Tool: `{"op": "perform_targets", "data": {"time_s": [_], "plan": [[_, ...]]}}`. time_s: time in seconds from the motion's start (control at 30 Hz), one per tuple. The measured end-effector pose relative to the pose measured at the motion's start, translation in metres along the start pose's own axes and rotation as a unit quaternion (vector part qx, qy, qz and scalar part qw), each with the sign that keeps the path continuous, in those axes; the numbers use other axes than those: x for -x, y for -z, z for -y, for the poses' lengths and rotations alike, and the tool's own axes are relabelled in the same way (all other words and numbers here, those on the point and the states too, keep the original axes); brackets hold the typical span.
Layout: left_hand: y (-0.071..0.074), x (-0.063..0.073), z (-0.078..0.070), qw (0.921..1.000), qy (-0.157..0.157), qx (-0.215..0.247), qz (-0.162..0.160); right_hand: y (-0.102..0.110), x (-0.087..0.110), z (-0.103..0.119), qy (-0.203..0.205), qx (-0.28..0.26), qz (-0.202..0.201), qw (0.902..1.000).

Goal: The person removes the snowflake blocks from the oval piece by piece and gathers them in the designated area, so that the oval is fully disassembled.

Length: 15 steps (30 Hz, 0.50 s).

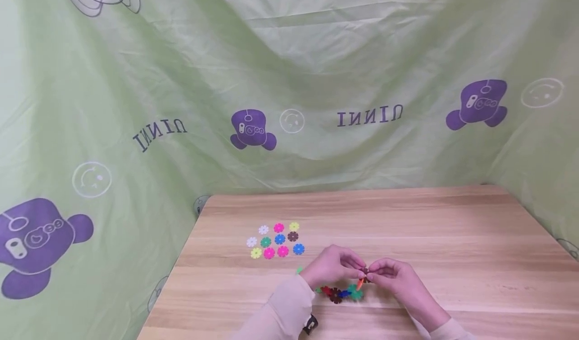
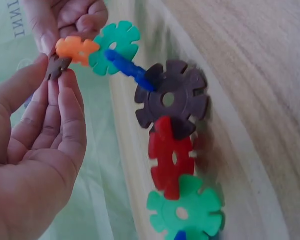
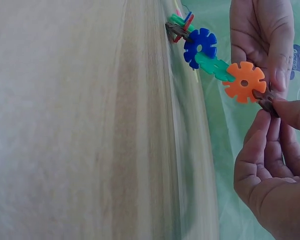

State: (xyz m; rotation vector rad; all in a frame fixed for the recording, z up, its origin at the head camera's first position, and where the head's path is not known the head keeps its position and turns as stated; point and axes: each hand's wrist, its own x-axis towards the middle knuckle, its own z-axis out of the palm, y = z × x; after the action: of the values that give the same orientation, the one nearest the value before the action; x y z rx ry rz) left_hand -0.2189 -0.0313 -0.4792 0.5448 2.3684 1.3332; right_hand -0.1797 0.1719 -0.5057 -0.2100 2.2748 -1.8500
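Left wrist: disc chain (image 2: pixel 154 108) cut off at bottom.

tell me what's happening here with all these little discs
A person is pinching a brown disc between the left hand and right hand, where it meets an orange disc at the end of a chain of slotted discs. From there the chain runs through green, blue, brown and red discs and on to another green one. Eleven loose discs lie in rows on the table, farther out and to the person's left.
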Motion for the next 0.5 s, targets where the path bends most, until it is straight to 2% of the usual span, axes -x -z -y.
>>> {"op": "perform_targets", "data": {"time_s": [0.2,0.5], "plan": [[-0.0075,-0.0004,0.0018,0.9996,-0.020,-0.020,-0.006,-0.0020,-0.0001,0.0005,0.010,-0.002,0.001,0.9999],[-0.0094,-0.0026,-0.0012,0.9995,-0.022,-0.019,-0.011,-0.0030,0.0015,-0.0008,0.002,0.002,-0.010,0.9999]]}}
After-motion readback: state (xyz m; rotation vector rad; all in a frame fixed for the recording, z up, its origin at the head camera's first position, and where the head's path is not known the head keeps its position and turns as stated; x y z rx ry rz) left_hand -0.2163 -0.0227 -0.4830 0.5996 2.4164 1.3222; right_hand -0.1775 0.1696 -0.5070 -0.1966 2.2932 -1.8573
